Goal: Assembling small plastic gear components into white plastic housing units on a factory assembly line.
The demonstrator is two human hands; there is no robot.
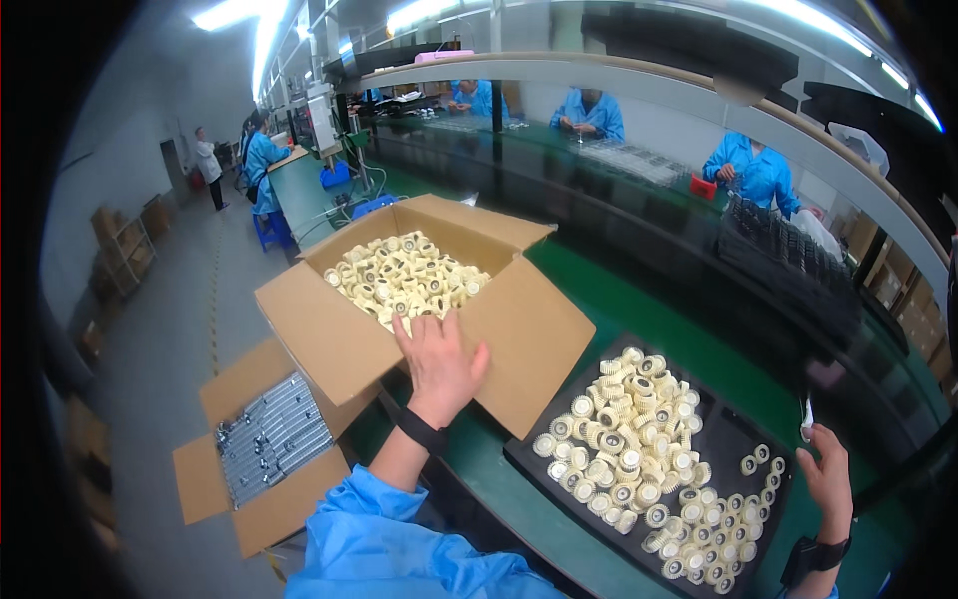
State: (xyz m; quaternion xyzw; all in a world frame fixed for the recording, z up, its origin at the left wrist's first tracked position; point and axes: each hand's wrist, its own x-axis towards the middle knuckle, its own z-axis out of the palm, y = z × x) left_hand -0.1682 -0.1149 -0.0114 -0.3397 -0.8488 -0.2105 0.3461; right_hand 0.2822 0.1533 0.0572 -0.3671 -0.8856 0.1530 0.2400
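Observation:
My left hand (439,361) lies over the near edge of an open cardboard box (529,319), its fingers stretched toward the contents and its thumb apart. Cream-coloured toothed plastic wheels (404,275) with dark centres fill the box. On the right, my right hand (828,474) pinches a thin white, shiny piece (806,414); its exact kind is unclear. That hand is just beyond the right side of a black tray (539,464). A heap of the same wheels (629,429) covers the tray's middle, with more wheels (714,534) lying flatter at its near right.
A lower open carton (200,489) at left holds rows of metal rods (274,439). Tray and box stand on a green bench (589,280). Beyond runs a dark conveyor (639,235) under a long rail (639,75). Several people in blue work across it; black racks (788,260) stand far right.

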